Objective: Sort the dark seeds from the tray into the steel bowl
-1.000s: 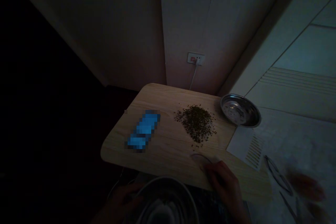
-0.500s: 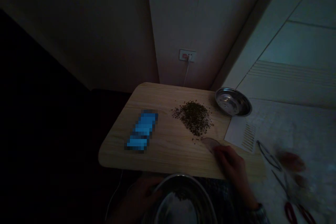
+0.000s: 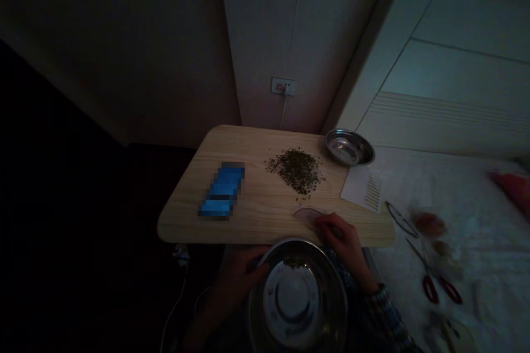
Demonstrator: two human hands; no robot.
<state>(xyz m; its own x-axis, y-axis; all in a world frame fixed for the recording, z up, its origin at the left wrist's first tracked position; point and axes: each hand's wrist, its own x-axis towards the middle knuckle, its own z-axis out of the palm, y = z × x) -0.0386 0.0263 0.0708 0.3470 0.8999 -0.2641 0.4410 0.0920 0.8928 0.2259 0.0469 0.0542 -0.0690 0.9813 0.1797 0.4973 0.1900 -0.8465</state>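
My left hand [image 3: 244,273] grips the rim of a large metal bowl [image 3: 271,336], its thumb over the edge. The bowl is tilted below the table's front edge, with a few dark green bits [image 3: 295,262] inside. On the tabletop, my right hand [image 3: 337,234] is closed on a thin, translucent piece with a curved edge [image 3: 307,214]; its exact kind is unclear. Beyond that piece, and apart from it, lies a loose pile of small dark green grains or dried bits [image 3: 298,168].
A light wooden table [image 3: 248,146] carries a blurred-out phone-like screen [image 3: 223,190]. At its back right stands a smaller metal bowl [image 3: 350,149] near a white card with thin sticks [image 3: 364,187]. Red-handled scissors [image 3: 433,276] lie on the white bedding [image 3: 476,220]. A plugged socket [image 3: 284,86] is behind.
My right hand has drawn the translucent piece toward the table's front edge, away from the pile. The large bowl now shows more fully against that edge. The camera view has shifted.
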